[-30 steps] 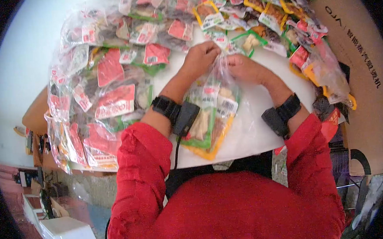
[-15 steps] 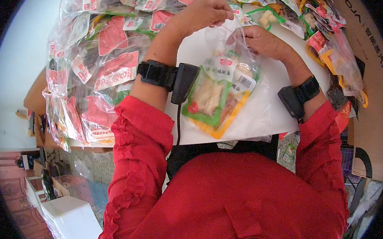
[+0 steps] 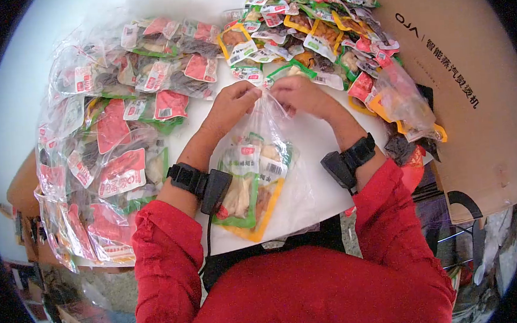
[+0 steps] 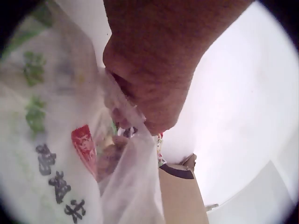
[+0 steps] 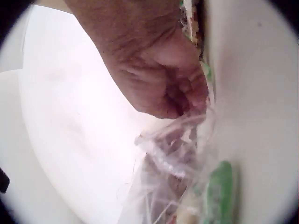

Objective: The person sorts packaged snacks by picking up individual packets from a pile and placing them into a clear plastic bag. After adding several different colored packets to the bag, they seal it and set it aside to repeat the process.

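Note:
A clear plastic bag stands at the middle of the white table, its top gathered to a narrow neck. Inside it lean a green-edged food packet and a yellow-edged one. At the neck, my left hand pinches the film from the left. My right hand grips it close by on the other side, fingers curled, as the right wrist view shows with crumpled film beneath them. The left wrist view has the bag's printed packet beside the left hand, whose fingertips are partly behind film.
Large clear bags of red-labelled packets fill the table's left side. A heap of green- and yellow-edged packets covers the back right. Beyond it stands a big cardboard box. Black wrist cameras sit on both forearms.
Half a second ago the hands were raised and apart at the bag's top, with a thin strand between them. Now they have come down and together at the neck. The head view has shifted.

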Motion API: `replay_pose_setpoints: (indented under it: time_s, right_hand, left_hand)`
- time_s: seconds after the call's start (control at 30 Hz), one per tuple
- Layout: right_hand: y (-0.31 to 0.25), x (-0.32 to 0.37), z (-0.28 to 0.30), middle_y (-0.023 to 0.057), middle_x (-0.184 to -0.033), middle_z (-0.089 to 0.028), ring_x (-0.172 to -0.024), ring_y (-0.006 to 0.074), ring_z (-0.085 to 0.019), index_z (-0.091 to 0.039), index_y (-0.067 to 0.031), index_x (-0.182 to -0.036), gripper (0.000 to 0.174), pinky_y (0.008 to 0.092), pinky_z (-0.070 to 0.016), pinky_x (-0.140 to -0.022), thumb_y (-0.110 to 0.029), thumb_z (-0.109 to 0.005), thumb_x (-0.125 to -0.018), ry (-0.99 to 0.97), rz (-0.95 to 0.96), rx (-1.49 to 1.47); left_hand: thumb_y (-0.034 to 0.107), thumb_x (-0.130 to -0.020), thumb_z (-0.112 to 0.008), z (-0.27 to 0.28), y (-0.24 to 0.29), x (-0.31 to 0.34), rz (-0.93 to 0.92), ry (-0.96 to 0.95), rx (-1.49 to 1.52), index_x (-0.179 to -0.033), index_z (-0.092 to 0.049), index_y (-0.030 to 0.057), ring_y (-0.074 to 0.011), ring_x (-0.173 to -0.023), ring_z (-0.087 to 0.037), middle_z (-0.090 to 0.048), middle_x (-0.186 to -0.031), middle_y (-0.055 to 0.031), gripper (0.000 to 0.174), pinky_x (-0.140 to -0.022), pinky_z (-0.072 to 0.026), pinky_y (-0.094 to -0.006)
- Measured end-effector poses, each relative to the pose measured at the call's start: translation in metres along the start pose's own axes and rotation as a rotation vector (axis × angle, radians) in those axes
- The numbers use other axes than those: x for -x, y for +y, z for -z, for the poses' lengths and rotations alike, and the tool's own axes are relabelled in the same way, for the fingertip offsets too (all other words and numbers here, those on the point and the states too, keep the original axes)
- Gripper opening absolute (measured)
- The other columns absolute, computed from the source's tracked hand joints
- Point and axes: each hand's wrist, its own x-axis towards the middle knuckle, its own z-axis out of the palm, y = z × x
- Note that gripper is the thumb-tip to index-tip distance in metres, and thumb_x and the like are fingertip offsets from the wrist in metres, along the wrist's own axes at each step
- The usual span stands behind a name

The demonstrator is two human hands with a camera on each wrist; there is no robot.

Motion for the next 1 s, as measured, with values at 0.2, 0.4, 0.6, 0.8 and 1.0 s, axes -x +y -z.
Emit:
replay_pose_setpoints:
  time_s: [0.2,0.4,0.6,0.8,1.0]
  right_hand:
    - [0.010,0.024,0.059,0.0038,-0.059,-0.054,-0.050,0.0110,-0.052,-0.058,-0.0023,-0.077,0.018,0.0235,-0.0412,-0.045,-0.019,-0.051,-0.077,0.772,-0.057,0.212]
    - [0.026,0.058,0.042,0.0091,-0.070,-0.058,-0.061,0.0168,-0.058,-0.055,-0.0030,-0.088,0.021,0.0269,-0.0480,-0.051,-0.022,-0.052,-0.079,0.476,-0.395,-0.601]
    - [0.056,0.038,0.044,0.0105,-0.079,-0.058,-0.069,0.0189,-0.058,-0.050,-0.0011,-0.087,0.017,0.0285,-0.0509,-0.055,-0.017,-0.046,-0.085,0.712,-0.277,-1.409]
    - [0.069,0.020,0.048,0.0057,-0.067,-0.055,-0.058,0.0164,-0.055,-0.050,-0.0037,-0.078,0.014,0.0245,-0.0452,-0.046,-0.016,-0.048,-0.083,0.886,-0.246,-1.568]
    - [-0.003,0.065,-0.001,-0.0003,-0.056,-0.048,-0.046,0.0110,-0.042,-0.048,-0.0094,-0.068,0.011,0.0213,-0.0352,-0.040,-0.016,-0.052,-0.076,0.811,-0.216,-1.440]
  left_hand:
    - [0.029,-0.083,-0.046,0.000,-0.016,-0.002,-0.012,-0.113,0.395,-0.091,-0.053,0.0035,-0.0062,-0.053,-0.037,-0.045,-0.063,0.0019,0.027,-0.046,-0.0271,-0.0193]
    - [0.031,-0.089,-0.034,-0.009,-0.016,-0.008,0.100,-0.163,0.619,-0.087,-0.053,0.0024,-0.0072,-0.053,-0.036,-0.043,-0.061,0.0004,0.035,-0.047,-0.0279,-0.0189]
    - [0.039,-0.088,-0.031,-0.008,-0.006,0.002,0.052,-0.074,0.468,-0.084,-0.057,0.0006,-0.0087,-0.049,-0.038,-0.046,-0.056,-0.0014,0.046,-0.046,-0.0313,-0.0211]
    - [0.039,-0.089,-0.033,-0.007,-0.003,0.006,-0.019,-0.060,0.306,-0.082,-0.058,0.0017,-0.0074,-0.046,-0.037,-0.047,-0.057,0.0001,0.045,-0.045,-0.0301,-0.0212]
    - [0.038,-0.085,-0.038,-0.017,-0.015,-0.001,-0.135,-0.027,0.254,-0.084,-0.059,0.0028,-0.0095,-0.049,-0.044,-0.054,-0.061,-0.0031,0.041,-0.048,-0.0363,-0.0226]
